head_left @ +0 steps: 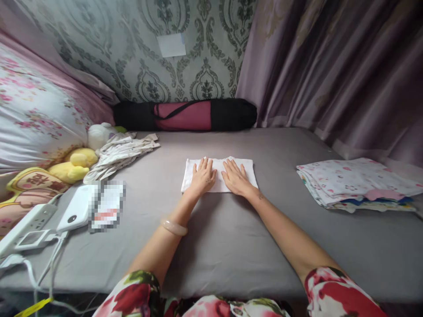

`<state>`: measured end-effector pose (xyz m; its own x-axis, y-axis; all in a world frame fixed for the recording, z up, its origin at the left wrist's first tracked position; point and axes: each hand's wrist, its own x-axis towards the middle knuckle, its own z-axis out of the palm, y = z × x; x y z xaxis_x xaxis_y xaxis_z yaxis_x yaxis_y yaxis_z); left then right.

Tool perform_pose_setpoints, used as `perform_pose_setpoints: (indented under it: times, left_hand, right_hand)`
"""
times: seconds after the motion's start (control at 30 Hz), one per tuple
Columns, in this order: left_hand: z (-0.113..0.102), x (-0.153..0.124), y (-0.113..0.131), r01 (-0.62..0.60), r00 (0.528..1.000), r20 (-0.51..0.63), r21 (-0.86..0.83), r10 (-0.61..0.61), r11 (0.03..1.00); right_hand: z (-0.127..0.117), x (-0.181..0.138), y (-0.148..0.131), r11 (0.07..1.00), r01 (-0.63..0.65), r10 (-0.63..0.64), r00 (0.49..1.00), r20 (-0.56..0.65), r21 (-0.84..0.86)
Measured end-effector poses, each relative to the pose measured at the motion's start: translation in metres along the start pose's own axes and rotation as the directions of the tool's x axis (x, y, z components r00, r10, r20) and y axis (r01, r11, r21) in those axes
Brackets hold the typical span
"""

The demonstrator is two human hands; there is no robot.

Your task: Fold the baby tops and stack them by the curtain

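Note:
A white folded cloth (219,180) lies flat on the grey sheet, a little right of the view's middle. Both palms are down on it. My left hand (203,176) rests on its left half with the fingers apart. On the right half, my right hand (235,177) lies flat, fingers spread and pointing away from me. A gap of bare cloth shows between the two thumbs. The hands hide parts of the cloth's surface and some of its near edge.
To the right sits a stack of folded printed cloths (353,182). A crumpled patterned cloth (120,152) and yellow plush toy (74,165) lie left. Nearer are a white power bank (77,207) and power strip (28,226) with cables. A black-and-maroon roll bag (185,115) lies along the wall.

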<state>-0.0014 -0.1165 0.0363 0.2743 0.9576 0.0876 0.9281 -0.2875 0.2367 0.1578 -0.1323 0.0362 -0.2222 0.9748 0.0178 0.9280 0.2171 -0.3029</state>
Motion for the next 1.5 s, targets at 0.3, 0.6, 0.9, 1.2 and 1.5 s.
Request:
perform_pose_setpoints:
  times: [0.3,0.6,0.9,1.2,1.5]
  left_hand:
    - [0.032,0.017,0.01,-0.015,0.997,-0.071,0.083,0.021,0.996]
    - [0.036,0.022,0.0,-0.047,0.999,0.01,0.094,0.047,0.994]
    - [0.033,0.025,0.002,-0.06,0.991,-0.117,0.079,0.069,0.995]
    - [0.032,0.027,0.002,-0.054,0.998,0.041,0.081,0.051,0.995]
    - [0.033,0.022,-0.004,0.057,0.988,-0.153,0.143,-0.035,0.988]
  right_hand:
    - [0.026,0.018,-0.004,0.992,-0.011,-0.004,0.993,-0.121,-0.125]
    - [0.035,0.02,0.001,0.993,-0.007,-0.01,0.99,-0.14,-0.118]
    - [0.017,0.024,0.003,0.993,-0.046,0.027,0.984,-0.174,-0.106]
    - [0.027,0.029,0.009,0.995,-0.03,0.021,0.995,-0.095,-0.094]
    - [0.022,0.02,0.014,0.987,-0.122,0.092,0.962,-0.255,-0.101]
